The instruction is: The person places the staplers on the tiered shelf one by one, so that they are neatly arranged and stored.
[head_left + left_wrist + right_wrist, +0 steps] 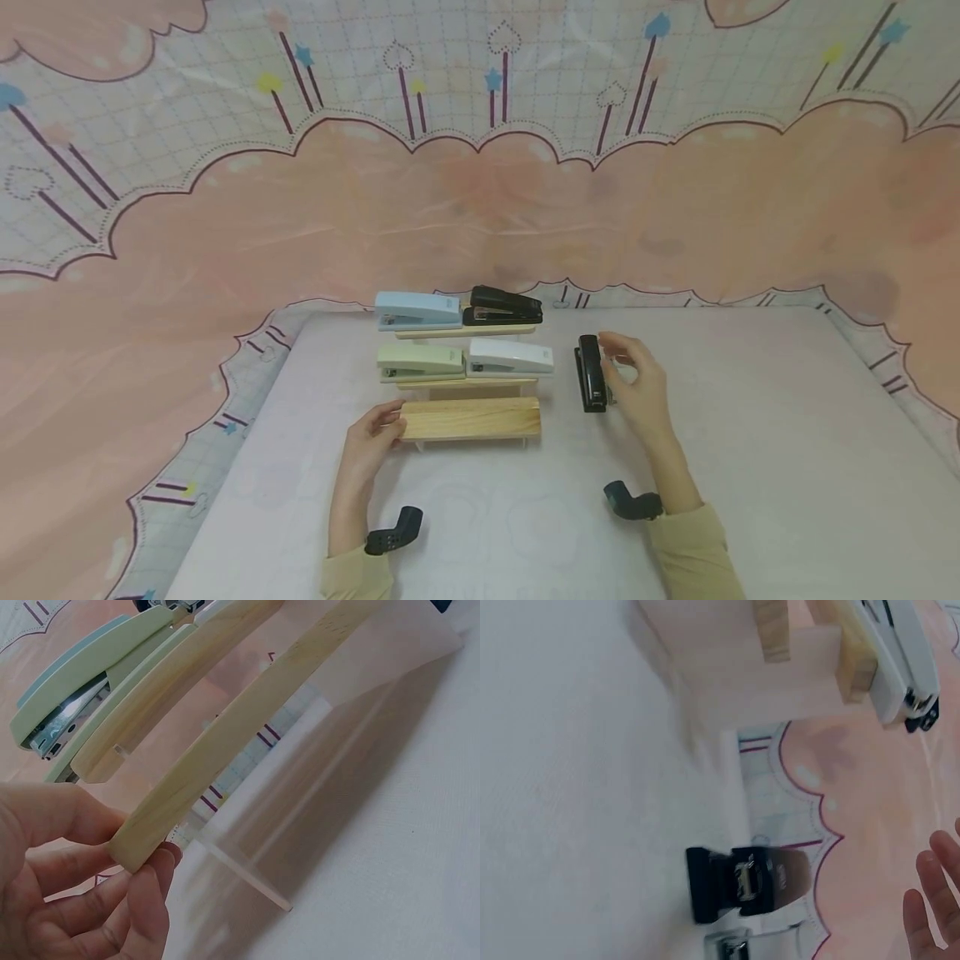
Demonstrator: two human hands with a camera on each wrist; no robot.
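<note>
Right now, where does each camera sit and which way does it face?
Head: worn on the head, facing forward and down across the table; both forearms, left grip and right grip show.
Left wrist: on that wrist, facing the wooden shelf; the left grip pinching its end shows.
Right wrist: on that wrist, facing a black stapler; fingers show at the right edge.
Shared: head and right wrist both show the white stapler.

From here I see a peach, cloud-printed backdrop [480,208], possibly cloth, though its material is hard to judge, behind the white surface [787,458].
</note>
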